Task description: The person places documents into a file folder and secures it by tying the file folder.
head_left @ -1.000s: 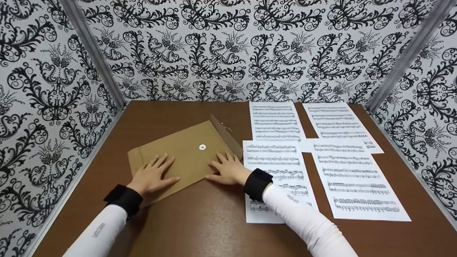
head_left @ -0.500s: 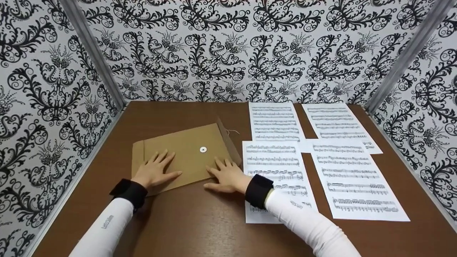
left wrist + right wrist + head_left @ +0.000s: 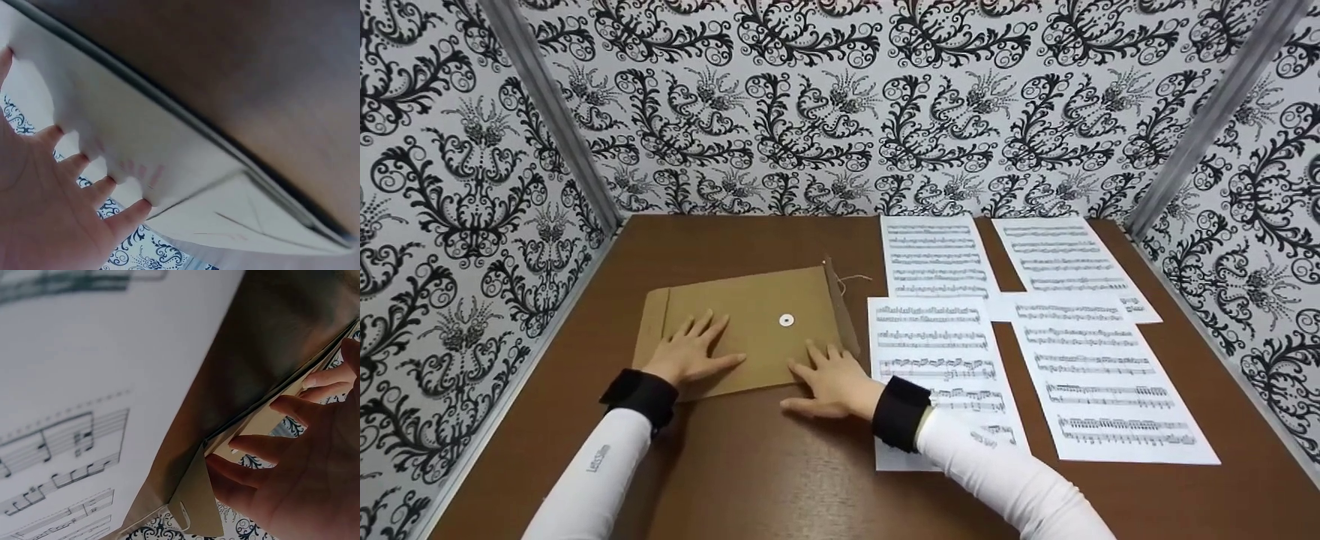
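A brown kraft envelope (image 3: pixel 750 300) lies on the table, slightly slanted, with a white button (image 3: pixel 786 320) on its face. Its flap (image 3: pixel 844 315) stands unfolded at the right end, a thin string (image 3: pixel 855 279) trailing from it. My left hand (image 3: pixel 690 352) rests on the envelope's left part with fingers spread; in the left wrist view the fingertips touch its surface. My right hand (image 3: pixel 832 382) lies spread at the lower right corner, its fingers on the envelope and its thumb beyond the near edge, over the table.
Several sheets of music lie to the right: a near sheet (image 3: pixel 934 337) partly under my right forearm, another near sheet (image 3: pixel 1110 382), and two farther ones (image 3: pixel 934 255) (image 3: pixel 1065 255). Patterned walls (image 3: pixel 840 112) enclose the brown table (image 3: pixel 780 472) at the back and sides.
The envelope has turned clockwise, its left end moving away and its right end coming nearer, so it lies straighter. Both hands have moved along with it, still spread.
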Demonstrator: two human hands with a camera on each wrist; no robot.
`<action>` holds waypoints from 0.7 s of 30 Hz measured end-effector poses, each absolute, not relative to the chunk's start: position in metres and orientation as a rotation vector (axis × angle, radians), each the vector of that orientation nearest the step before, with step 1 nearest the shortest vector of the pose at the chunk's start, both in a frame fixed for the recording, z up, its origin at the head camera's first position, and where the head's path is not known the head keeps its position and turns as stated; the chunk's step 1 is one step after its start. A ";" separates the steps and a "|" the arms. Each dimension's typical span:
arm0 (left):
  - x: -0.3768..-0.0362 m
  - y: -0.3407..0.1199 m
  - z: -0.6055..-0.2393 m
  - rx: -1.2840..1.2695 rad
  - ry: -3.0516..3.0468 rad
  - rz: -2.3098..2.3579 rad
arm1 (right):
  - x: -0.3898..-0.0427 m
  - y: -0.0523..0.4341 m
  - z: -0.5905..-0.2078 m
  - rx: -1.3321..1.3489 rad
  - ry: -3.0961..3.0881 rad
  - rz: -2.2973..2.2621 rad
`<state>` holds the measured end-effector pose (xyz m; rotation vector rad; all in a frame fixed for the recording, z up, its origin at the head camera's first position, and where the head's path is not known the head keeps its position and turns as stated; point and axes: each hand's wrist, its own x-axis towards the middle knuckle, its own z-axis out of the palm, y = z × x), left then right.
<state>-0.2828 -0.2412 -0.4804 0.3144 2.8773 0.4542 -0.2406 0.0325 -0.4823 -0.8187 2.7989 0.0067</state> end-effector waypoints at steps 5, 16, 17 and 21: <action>-0.286 -0.239 -0.479 0.314 2.866 0.457 | -0.236 0.028 -0.481 -0.823 2.799 0.039; -0.292 -0.236 -0.469 0.264 2.752 0.528 | -0.229 0.022 -0.476 -0.793 2.802 0.051; -0.293 -0.236 -0.468 0.263 2.742 0.528 | -0.228 0.022 -0.475 -0.789 2.799 0.051; -0.295 -0.236 -0.466 0.257 2.699 0.530 | -0.226 0.020 -0.476 -0.773 2.794 0.039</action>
